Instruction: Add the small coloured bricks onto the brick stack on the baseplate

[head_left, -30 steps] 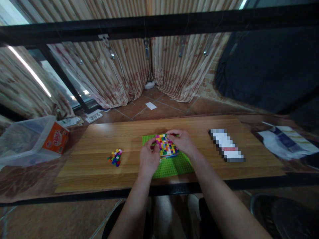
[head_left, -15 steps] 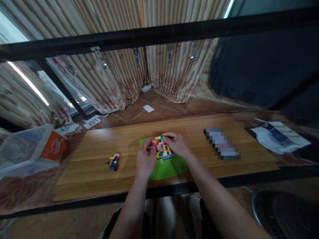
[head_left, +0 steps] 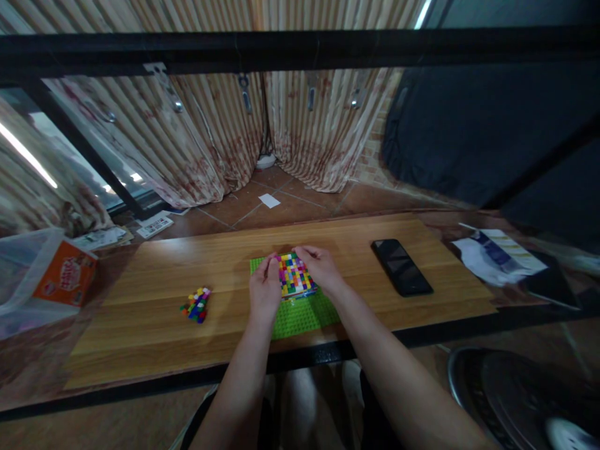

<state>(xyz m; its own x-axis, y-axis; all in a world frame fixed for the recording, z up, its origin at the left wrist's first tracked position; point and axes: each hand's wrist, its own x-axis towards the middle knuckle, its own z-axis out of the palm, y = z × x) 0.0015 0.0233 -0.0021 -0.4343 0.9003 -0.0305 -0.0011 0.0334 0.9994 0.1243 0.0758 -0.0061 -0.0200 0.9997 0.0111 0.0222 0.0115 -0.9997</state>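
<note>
A block of toy building bricks (head_left: pixel 296 277) in many colours sits on the far part of a green studded baseplate (head_left: pixel 304 317). My left hand (head_left: pixel 265 290) is closed at the block's left side, thumb and fingers together by its far left corner. At the far right corner my right hand (head_left: pixel 321 270) has its fingers closed on the edge. The fingertips partly cover both far corners, so whether a small loose brick is between them cannot be seen. To the left, a small heap of loose bricks (head_left: pixel 197 305) lies on the wooden table (head_left: pixel 154 337).
A black phone (head_left: pixel 402 267) lies on the table's right side. Beyond the left end stands a clear plastic bin (head_left: pixel 28 275) with an orange label. Papers (head_left: pixel 499 257) rest past the right end. A dark metal bar (head_left: pixel 300 47) crosses in front of the curtains (head_left: pixel 210 137).
The camera view has turned slightly, shifting the scene left. My left fingers have drawn together nearer the block's far left corner. My right hand stays at the far right corner.
</note>
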